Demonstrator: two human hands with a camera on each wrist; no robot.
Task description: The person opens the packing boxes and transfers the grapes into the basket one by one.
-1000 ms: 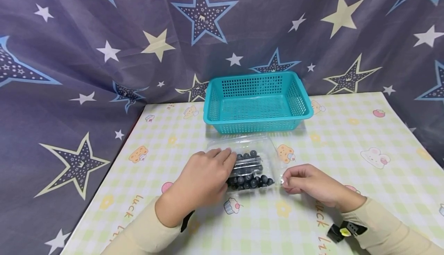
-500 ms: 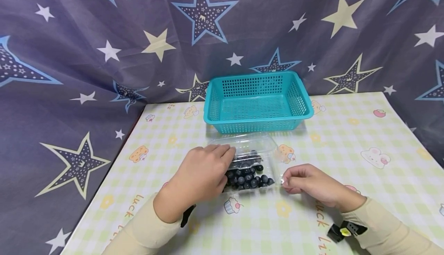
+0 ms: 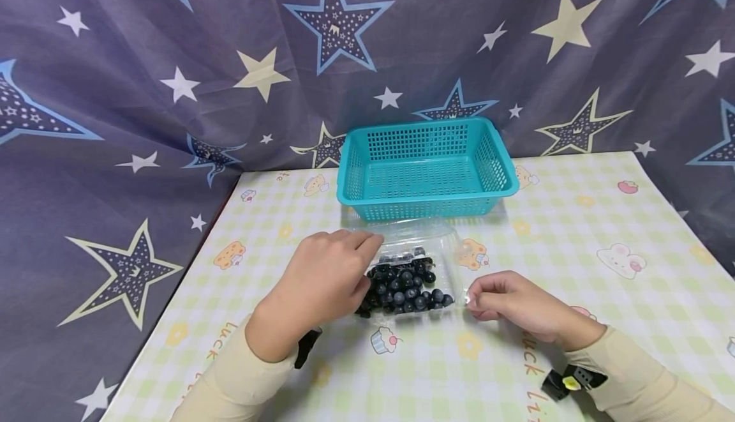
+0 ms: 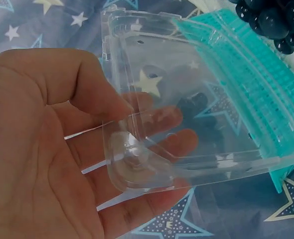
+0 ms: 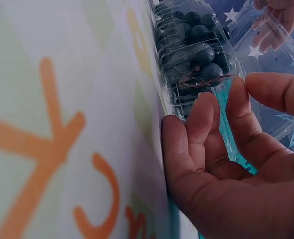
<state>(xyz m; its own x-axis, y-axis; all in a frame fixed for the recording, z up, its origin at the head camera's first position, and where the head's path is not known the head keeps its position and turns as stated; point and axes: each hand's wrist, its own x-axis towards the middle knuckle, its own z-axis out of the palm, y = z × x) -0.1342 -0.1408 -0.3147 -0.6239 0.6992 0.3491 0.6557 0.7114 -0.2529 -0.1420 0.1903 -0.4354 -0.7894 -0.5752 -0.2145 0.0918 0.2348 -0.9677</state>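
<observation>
A clear plastic clamshell box [image 3: 458, 275] with blueberries [image 3: 409, 293] in it lies on the table in front of me. My left hand [image 3: 327, 275] holds its clear lid [image 3: 416, 230] at the left side. In the left wrist view the thumb lies on one face of the lid [image 4: 226, 160], with the fingers seen through it from behind. The lid stands tilted up from the berries. At the box's right edge, my right hand [image 3: 511, 304] pinches the plastic rim between thumb and index finger; the other fingers are curled beside the box.
Behind the box stands a turquoise mesh basket [image 3: 427, 208] with nothing in it. A checked, printed cloth [image 3: 580, 237] covers the table. A dark curtain with stars [image 3: 218, 32] hangs at the back and left.
My left hand has moved slightly left and up, raising the lid, so more blueberries show uncovered. The right hand has stayed in place at the box's edge.
</observation>
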